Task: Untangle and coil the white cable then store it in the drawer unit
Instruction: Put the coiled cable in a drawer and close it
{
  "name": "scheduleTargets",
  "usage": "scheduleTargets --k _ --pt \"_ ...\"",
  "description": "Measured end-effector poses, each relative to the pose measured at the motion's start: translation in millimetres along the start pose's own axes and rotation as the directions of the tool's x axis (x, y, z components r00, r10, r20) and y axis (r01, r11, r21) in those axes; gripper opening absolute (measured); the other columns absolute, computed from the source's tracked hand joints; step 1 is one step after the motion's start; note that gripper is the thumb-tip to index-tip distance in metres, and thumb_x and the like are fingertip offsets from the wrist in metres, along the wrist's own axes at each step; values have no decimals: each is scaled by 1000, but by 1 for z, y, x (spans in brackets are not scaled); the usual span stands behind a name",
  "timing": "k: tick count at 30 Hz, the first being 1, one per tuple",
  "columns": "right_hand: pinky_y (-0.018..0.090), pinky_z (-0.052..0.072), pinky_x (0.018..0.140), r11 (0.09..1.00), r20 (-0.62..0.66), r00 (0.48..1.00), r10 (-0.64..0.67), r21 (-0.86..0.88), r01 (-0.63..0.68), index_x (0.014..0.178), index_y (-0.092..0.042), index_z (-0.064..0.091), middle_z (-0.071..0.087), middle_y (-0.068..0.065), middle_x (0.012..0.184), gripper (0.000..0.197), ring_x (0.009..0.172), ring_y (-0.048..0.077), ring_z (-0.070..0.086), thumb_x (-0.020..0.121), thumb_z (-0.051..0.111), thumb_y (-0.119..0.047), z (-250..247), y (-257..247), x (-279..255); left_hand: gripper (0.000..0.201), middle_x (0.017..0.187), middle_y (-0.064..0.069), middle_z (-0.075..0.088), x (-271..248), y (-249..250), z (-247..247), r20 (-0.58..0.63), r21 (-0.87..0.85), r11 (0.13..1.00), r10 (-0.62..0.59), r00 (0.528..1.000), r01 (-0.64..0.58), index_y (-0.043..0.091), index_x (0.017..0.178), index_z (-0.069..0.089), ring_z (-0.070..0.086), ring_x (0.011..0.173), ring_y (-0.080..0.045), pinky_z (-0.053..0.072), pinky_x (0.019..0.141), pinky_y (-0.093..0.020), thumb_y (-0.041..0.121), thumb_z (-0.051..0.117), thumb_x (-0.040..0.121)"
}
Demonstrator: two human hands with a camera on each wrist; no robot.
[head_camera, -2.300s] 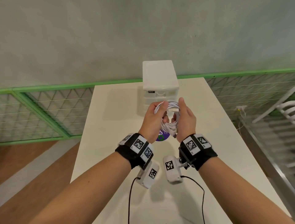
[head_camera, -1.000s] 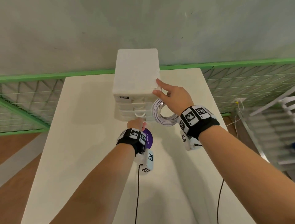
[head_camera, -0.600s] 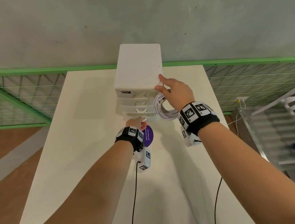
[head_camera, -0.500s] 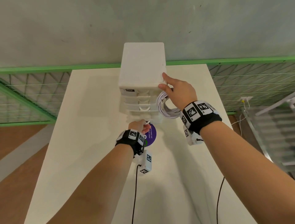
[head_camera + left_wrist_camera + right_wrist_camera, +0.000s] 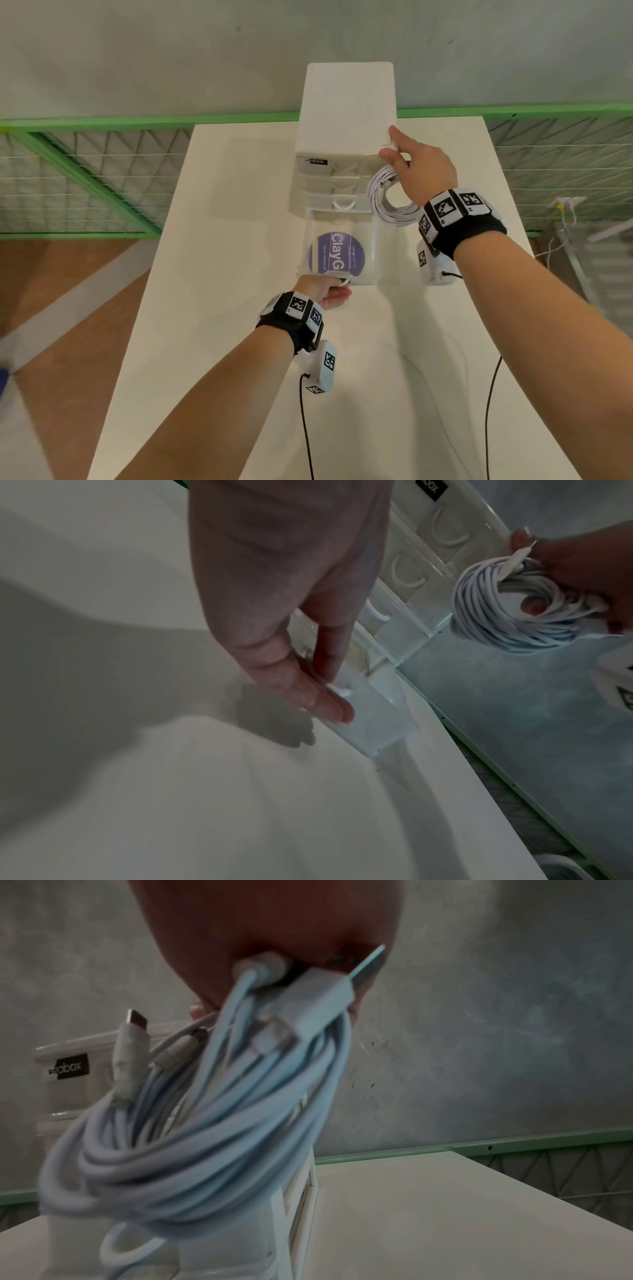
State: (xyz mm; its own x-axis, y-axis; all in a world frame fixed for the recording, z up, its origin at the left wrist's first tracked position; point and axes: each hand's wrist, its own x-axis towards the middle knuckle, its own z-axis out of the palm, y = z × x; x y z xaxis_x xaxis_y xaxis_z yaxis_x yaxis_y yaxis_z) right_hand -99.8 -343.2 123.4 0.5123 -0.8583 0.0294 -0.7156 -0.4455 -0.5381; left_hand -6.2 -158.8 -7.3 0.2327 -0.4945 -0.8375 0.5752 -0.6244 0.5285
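A person's left hand (image 5: 330, 291) pinches the clear bottom drawer (image 5: 339, 253) open by its handle while the right hand (image 5: 419, 169), fingers curled through the coiled white cable (image 5: 390, 202), steadies the drawer unit (image 5: 346, 109) ahead of stowing.

Glossy white plastic drawer unit (image 5: 346, 113) with a clear plastic bottom drawer (image 5: 339, 251) on a smooth matt white table (image 5: 219, 308); smooth, rubbery white coiled cable (image 5: 387, 202).

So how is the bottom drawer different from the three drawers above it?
The bottom drawer is pulled far out over the table; the upper drawers sit shut in the drawer unit. The left hand grips the bottom drawer's handle; nothing touches the upper drawers' handles. The bottom drawer shows its see-through inside; the upper drawers show only fronts. All have the same curved white handles.
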Motion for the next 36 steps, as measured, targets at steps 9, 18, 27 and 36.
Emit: scheduleTargets --k 9,18,27,36 --pt "38 43 86 998 -29 999 -30 45 32 137 -30 37 55 10 128 49 107 32 56 93 38 -50 5 2 -2 14 59 -10 66 -11 0 -4 31 63 998 -8 999 7 0 81 55 64 40 -10 56 49 -24 7 57 92" --pt "29 40 70 830 -195 929 315 531 -170 86 -12 64 66 12 89 38 78 23 57 91 46 -46 91 11 -45 24 59 -1 69 -27 16 -20 127 588 809 -116 985 20 9 78 63 58 39 -9 50 50 -22 31 68 85" --pt "27 36 67 720 -37 880 473 592 -362 90 -7 64 67 15 89 34 77 27 58 96 41 -31 154 1 -37 43 115 -9 52 -19 62 -13 142 845 252 744 653 -472 10 113 57 52 105 -22 43 90 -31 31 71 79" --pt "25 38 83 884 126 952 280 352 -307 112 -6 60 62 16 117 32 106 31 58 96 33 -8 145 10 -35 108 158 -16 9 17 44 9 323 940 -289 582 747 -182 4 149 4 17 143 -34 17 116 -47 62 59 76"
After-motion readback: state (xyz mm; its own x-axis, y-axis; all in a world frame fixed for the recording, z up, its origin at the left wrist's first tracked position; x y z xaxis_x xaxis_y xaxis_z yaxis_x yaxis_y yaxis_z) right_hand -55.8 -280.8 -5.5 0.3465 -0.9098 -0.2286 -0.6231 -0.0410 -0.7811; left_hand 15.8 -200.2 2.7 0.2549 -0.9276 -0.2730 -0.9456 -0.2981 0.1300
